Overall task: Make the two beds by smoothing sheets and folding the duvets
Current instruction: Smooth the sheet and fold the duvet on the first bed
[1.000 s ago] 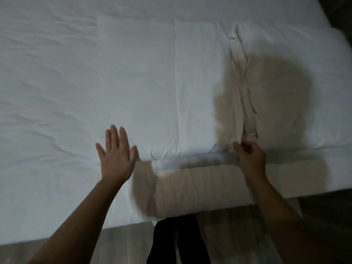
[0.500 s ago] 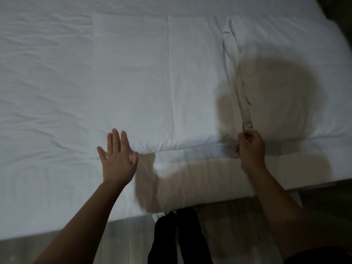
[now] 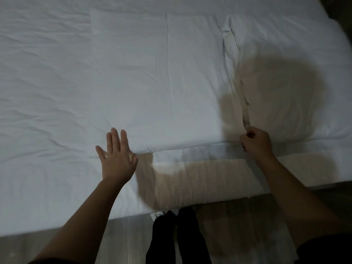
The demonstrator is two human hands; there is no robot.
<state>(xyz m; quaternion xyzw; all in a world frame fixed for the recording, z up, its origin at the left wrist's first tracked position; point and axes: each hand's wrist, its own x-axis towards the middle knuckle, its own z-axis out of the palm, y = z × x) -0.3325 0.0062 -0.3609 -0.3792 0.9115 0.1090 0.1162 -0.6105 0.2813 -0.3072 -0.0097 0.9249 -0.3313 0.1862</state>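
A white folded duvet [image 3: 162,82] lies flat across the middle of the bed, over a wrinkled white sheet [image 3: 42,88]. My left hand [image 3: 116,159] lies flat with spread fingers at the duvet's near left corner. To the right, my right hand [image 3: 256,141] pinches a bunched strip of white fabric [image 3: 244,113] at the near edge, in the seam between the duvet and a white pillow [image 3: 297,77]. My shadow darkens the pillow and the mattress side.
The near mattress edge [image 3: 200,180] runs across the lower frame, with pale floor [image 3: 118,242] below it. My dark-trousered legs [image 3: 177,237] stand against the bed. A dark gap [image 3: 341,14] shows past the bed's far right corner.
My right hand has drawn the fabric strip slightly toward the near edge. The left hand has stayed flat at the duvet corner, almost unmoved.
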